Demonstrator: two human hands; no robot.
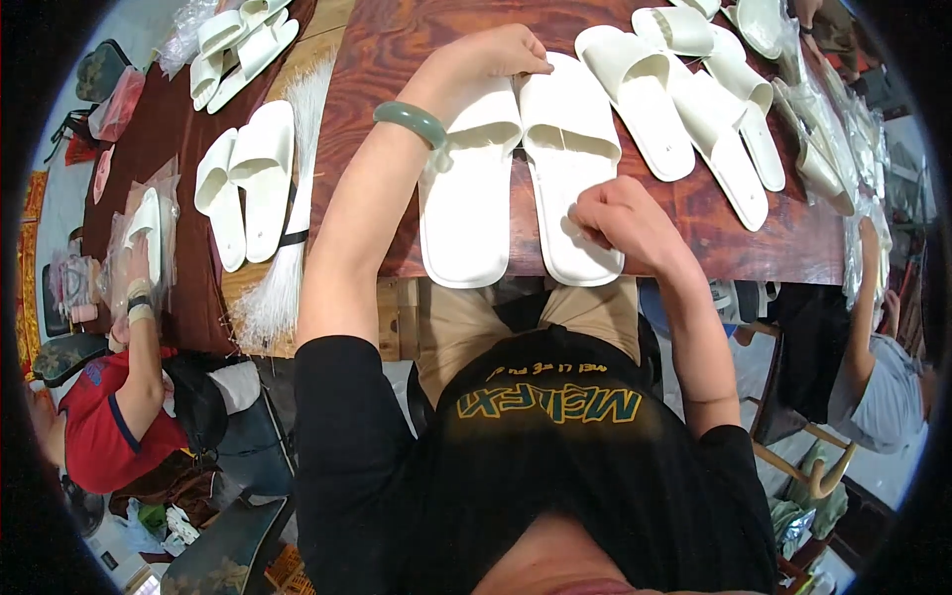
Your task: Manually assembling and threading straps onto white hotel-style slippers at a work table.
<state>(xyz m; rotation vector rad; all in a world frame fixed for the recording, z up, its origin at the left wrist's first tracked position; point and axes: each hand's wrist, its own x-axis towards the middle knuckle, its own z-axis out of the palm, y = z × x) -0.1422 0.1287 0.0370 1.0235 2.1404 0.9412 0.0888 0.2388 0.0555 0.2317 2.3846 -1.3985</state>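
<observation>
Slipper [563, 174] beneath curled right hand [627, 222]

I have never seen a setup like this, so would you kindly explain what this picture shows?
There is no machine: a person works with two bare hands, seen from above by a wide fisheye camera on their head, so straight edges look bent. The left hand is at the toe end of a pair of white slippers; the right hand is over the heel half of the right one. Whether either pinches something small, I cannot tell. More slippers lie rightward on the reddish-brown table; a bundle of white strands lies leftward.
</observation>
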